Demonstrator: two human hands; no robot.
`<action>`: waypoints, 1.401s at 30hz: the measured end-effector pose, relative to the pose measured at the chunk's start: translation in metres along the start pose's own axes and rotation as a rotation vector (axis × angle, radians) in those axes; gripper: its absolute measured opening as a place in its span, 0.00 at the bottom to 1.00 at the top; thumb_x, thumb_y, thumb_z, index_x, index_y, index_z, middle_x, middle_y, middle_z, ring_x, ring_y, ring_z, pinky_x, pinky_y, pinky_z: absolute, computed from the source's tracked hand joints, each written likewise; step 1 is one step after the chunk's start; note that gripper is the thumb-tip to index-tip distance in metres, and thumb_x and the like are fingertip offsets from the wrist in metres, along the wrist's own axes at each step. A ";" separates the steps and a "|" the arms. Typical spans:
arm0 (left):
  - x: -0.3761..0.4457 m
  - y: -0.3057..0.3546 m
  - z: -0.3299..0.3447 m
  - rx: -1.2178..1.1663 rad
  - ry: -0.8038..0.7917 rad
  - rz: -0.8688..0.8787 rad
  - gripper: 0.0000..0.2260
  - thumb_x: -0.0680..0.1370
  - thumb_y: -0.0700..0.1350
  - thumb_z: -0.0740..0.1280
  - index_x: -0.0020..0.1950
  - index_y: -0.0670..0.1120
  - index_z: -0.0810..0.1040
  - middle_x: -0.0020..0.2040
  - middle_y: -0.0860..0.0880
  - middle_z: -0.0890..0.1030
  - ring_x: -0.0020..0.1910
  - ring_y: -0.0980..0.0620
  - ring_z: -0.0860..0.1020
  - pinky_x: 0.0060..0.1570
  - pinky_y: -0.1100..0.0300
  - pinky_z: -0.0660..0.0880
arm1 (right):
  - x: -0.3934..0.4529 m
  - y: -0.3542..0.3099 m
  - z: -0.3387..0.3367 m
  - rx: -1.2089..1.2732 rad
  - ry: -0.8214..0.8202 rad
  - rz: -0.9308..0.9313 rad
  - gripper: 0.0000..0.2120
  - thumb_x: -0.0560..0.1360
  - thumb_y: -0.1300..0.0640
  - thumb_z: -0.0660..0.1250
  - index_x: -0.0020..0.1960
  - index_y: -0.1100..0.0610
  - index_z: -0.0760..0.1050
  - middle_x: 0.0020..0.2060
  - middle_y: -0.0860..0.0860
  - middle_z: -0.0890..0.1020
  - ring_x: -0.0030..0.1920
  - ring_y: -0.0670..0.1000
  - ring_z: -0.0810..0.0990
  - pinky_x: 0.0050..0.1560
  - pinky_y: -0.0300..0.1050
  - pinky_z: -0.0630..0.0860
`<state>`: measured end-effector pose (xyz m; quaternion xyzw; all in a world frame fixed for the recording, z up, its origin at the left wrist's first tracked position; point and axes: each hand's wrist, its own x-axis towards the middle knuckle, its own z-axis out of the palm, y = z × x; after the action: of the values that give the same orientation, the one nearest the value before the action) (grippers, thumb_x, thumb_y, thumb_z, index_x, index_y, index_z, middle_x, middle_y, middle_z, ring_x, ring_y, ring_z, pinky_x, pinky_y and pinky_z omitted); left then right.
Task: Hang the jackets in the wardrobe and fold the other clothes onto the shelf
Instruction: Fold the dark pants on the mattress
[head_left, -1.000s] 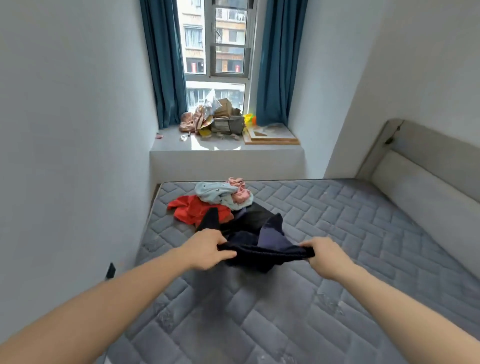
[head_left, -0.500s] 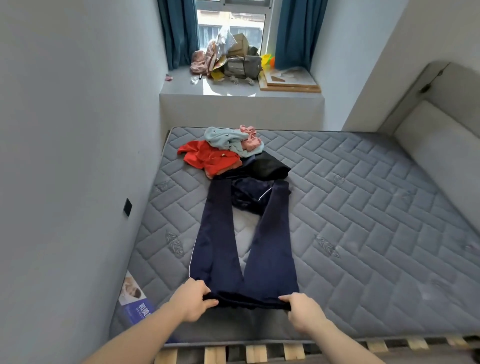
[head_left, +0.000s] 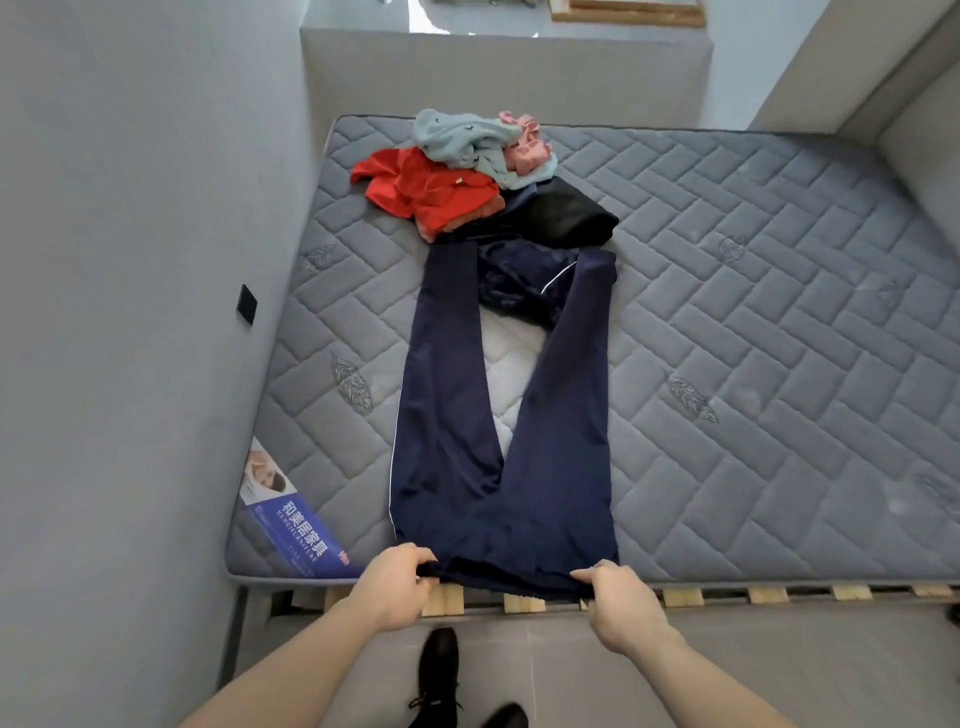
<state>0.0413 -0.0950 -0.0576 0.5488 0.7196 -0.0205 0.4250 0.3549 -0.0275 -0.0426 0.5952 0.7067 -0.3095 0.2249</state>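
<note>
**Trousers stretched out along the mattress**

The left hand (head_left: 395, 584) and right hand (head_left: 618, 605) are each pinching a corner of the waistband of the navy trousers (head_left: 498, 457), which is hanging just over the near edge of the mattress (head_left: 753, 364). The legs are lying flat, spreading apart toward a heap of clothes (head_left: 467, 171) at the far end: red, pale blue, pink and black pieces. A dark blue garment (head_left: 519, 283) is lying between the leg ends.
</note>
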 end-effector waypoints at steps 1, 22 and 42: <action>0.008 -0.006 0.007 -0.022 -0.015 -0.014 0.14 0.78 0.47 0.66 0.63 0.56 0.82 0.58 0.55 0.82 0.58 0.51 0.79 0.53 0.60 0.72 | 0.009 0.001 0.011 -0.004 -0.012 0.008 0.30 0.80 0.64 0.59 0.77 0.43 0.70 0.69 0.46 0.75 0.70 0.53 0.72 0.69 0.48 0.72; 0.066 -0.046 0.168 -1.110 0.409 -0.789 0.30 0.71 0.33 0.75 0.70 0.41 0.69 0.65 0.45 0.78 0.55 0.46 0.79 0.46 0.57 0.80 | 0.091 0.047 0.198 0.209 -0.163 0.067 0.28 0.75 0.66 0.67 0.73 0.49 0.74 0.64 0.46 0.71 0.66 0.51 0.70 0.72 0.40 0.67; 0.135 0.157 0.217 -0.358 -0.203 0.059 0.38 0.74 0.45 0.69 0.81 0.61 0.59 0.71 0.68 0.61 0.53 0.54 0.79 0.62 0.53 0.76 | 0.097 0.129 0.178 1.381 -0.131 0.599 0.23 0.74 0.79 0.54 0.43 0.64 0.86 0.40 0.58 0.88 0.46 0.57 0.85 0.42 0.43 0.83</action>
<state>0.2910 -0.0354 -0.2131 0.4805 0.6489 0.0650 0.5863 0.4538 -0.0724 -0.2567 0.7478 0.1454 -0.6425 -0.0834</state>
